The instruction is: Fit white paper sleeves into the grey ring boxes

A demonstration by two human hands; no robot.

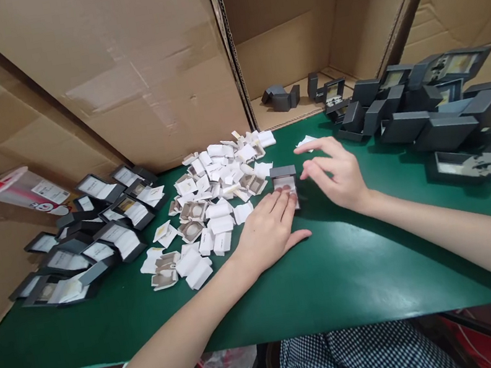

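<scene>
In the middle of the green table stands a small dark grey jewelry box with its lid up and a pale inside. My left hand lies over the front of this box, fingers stretched out and the fingertips on the pale inside, thumb apart. Part of the box is hidden under those fingers. Just to the right of the box my right hand hovers with its fingers bent and apart, holding nothing. Left of the box spreads a pile of folded white card inserts. A white paper piece lies behind my right hand.
Open dark boxes with white inserts are heaped at the left, beside a plastic cup with a red straw. More dark boxes crowd the right. Cardboard walls rise behind; several boxes sit inside a carton.
</scene>
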